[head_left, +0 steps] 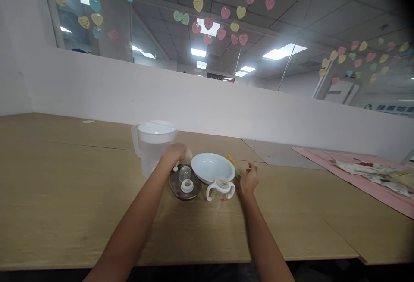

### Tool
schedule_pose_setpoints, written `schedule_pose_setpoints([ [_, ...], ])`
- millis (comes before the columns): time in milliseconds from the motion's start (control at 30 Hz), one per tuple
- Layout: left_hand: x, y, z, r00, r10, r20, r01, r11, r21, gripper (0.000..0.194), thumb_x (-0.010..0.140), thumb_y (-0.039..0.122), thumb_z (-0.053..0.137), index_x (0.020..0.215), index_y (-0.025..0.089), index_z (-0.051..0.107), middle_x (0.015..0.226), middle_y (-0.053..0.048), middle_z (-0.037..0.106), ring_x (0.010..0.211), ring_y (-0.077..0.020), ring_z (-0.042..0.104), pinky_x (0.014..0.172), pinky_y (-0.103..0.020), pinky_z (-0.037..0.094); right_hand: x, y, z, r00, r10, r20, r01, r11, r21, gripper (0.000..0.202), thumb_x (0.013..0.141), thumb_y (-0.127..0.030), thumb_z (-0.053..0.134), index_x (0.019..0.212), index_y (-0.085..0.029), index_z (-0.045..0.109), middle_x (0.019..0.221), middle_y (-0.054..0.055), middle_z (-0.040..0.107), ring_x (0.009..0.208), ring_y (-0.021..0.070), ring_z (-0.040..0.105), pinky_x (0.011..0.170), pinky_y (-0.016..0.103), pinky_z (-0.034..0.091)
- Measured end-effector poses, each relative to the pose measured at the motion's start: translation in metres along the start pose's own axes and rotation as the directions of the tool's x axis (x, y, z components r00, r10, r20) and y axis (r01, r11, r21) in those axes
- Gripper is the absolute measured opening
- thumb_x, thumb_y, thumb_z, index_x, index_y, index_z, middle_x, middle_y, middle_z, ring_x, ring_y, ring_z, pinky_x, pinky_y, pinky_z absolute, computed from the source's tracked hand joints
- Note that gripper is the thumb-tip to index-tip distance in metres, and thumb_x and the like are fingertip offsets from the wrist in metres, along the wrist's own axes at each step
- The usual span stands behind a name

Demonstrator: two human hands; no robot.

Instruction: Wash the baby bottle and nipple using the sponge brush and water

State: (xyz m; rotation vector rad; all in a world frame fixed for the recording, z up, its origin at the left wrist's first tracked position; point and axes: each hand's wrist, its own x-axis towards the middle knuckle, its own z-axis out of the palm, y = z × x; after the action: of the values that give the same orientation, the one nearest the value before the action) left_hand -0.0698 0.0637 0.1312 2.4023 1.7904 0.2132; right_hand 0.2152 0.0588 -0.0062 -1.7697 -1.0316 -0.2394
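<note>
My left hand (177,151) is closed over the back of a dark oval metal tray (174,190), beside the clear pitcher (149,155). A thin straw with a white ball end (175,168) hangs below its fingers, and something pale shows past them, too small to name. In the tray are a clear cap (185,173) and a white bottle collar (186,186). My right hand (249,180) rests on the table, its fingers loosely curled and apart. Close to it lies a yellow-and-green brush-like item (237,173), partly behind the white bowl (211,167). A two-handled baby bottle (221,195) stands uncapped in front of the bowl.
The wooden table (80,213) meets a white wall (194,105) with windows above. At right lies a pink cloth (352,174) bearing papers (371,172) and a pen. A small pale scrap (88,121) sits at the back left.
</note>
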Motion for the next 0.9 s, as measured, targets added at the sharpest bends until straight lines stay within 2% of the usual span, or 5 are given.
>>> schedule_pose_setpoints([
  [133,-0.007,0.008,-0.012,0.988,0.131,-0.087,-0.138,0.987,-0.077,0.019,0.072,0.019,0.045,0.077,0.013,0.062,0.067,-0.006,0.066,0.06,-0.0135,0.06,0.06,-0.021,0.044,0.002,-0.001,-0.001,0.994,-0.074,-0.086,0.071,0.997,-0.036,0.048,0.077,-0.01,0.023,0.112,-0.007,0.055,0.102,0.012,0.057,0.095,0.0187,0.05,0.087,0.028,0.032],
  [300,0.001,0.028,-0.001,0.897,0.318,-0.308,-0.401,0.878,-0.261,0.028,0.083,0.031,0.038,0.087,0.013,0.059,0.074,-0.005,0.066,0.068,-0.0134,0.06,0.062,-0.02,0.043,0.002,-0.006,-0.002,0.977,-0.166,-0.134,0.163,0.986,-0.037,0.044,0.078,-0.013,0.026,0.108,-0.007,0.059,0.1,0.012,0.06,0.096,0.019,0.049,0.093,0.03,0.028],
  [467,0.014,0.043,0.026,0.87,0.381,-0.312,-0.415,0.909,-0.048,0.028,0.086,0.025,0.035,0.087,0.014,0.06,0.089,-0.008,0.066,0.08,-0.0167,0.06,0.07,-0.024,0.042,0.0,-0.017,-0.006,0.981,-0.178,-0.074,0.181,0.983,0.033,0.041,0.084,-0.021,0.028,0.106,-0.007,0.06,0.1,0.012,0.06,0.093,0.0188,0.052,0.083,0.027,0.037],
  [700,0.019,0.049,0.043,0.893,0.383,-0.238,-0.389,0.921,0.022,0.028,0.086,0.021,0.034,0.096,0.015,0.059,0.098,-0.012,0.064,0.089,-0.0208,0.059,0.075,-0.028,0.042,0.002,-0.018,-0.008,0.973,-0.214,-0.088,0.215,0.977,0.006,0.039,0.086,-0.026,0.031,0.099,-0.009,0.063,0.092,0.012,0.063,0.088,0.0188,0.054,0.088,0.03,0.034],
  [900,0.024,0.052,0.051,0.908,0.363,-0.211,-0.358,0.932,0.064,0.03,0.087,0.025,0.033,0.093,0.014,0.059,0.098,-0.012,0.062,0.087,-0.0195,0.059,0.074,-0.027,0.043,0.003,-0.017,-0.006,0.952,-0.216,-0.215,0.24,0.967,0.091,0.04,0.086,-0.037,0.032,0.09,-0.011,0.061,0.083,0.011,0.061,0.082,0.0201,0.052,0.082,0.032,0.034],
])
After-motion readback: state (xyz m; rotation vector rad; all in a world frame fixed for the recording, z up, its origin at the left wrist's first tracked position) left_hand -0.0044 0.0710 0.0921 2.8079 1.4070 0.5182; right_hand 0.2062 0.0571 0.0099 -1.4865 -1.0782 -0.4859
